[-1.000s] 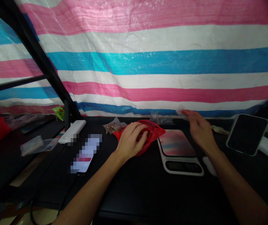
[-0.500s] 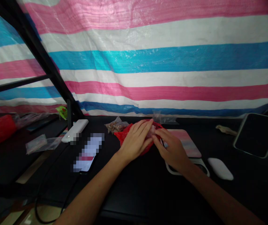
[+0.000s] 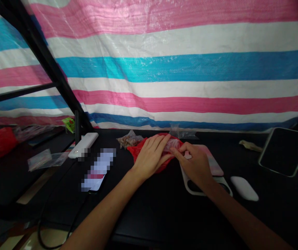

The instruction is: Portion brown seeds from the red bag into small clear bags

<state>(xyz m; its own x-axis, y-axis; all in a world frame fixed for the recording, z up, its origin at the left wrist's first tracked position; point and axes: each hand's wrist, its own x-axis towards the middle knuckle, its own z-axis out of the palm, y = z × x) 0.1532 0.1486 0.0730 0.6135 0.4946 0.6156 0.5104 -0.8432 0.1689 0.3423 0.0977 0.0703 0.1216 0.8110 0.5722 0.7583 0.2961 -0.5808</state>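
clear plastic bag lying across a red plastic bag at 12 o'clock on the counter, right hand pinching its edge, left hand pressing flat, unclenched, beside it.

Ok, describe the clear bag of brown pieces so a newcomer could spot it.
Start at the black desk under the striped tarp. Find the red bag under the left hand; just behind it lies a small clear bag. Its brown pieces set it apart from the other clear bags, which look empty.
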